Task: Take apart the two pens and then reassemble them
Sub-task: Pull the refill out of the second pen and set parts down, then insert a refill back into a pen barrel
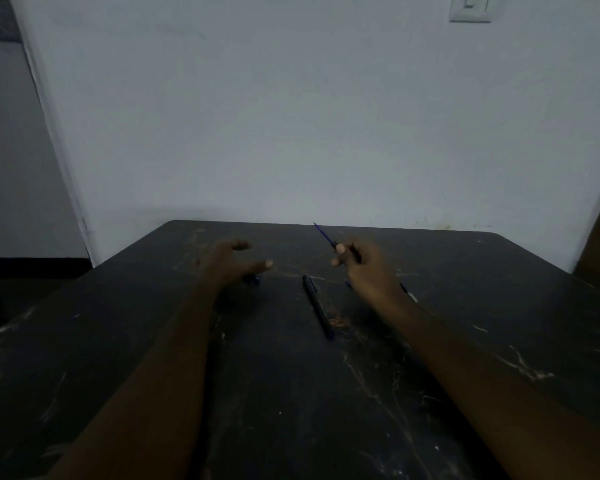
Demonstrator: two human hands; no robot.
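While my right hand (368, 268) is pinching a thin blue refill (323, 234) between thumb and fingers, its tip is pointing up and away toward the wall (291, 116). My left hand (231, 263) is hovering over the table (291, 393) with fingers spread wide, gripping nothing. Just under its thumb a small dark blue piece (253, 279) is lying on the tabletop; I cannot tell which part it is. Between my hands a dark pen (317, 306) is lying flat, running diagonally toward me. Beside my right wrist another pen part (409, 294) is peeking out, partly hidden. A light switch (470, 8) is sitting high on the wall.
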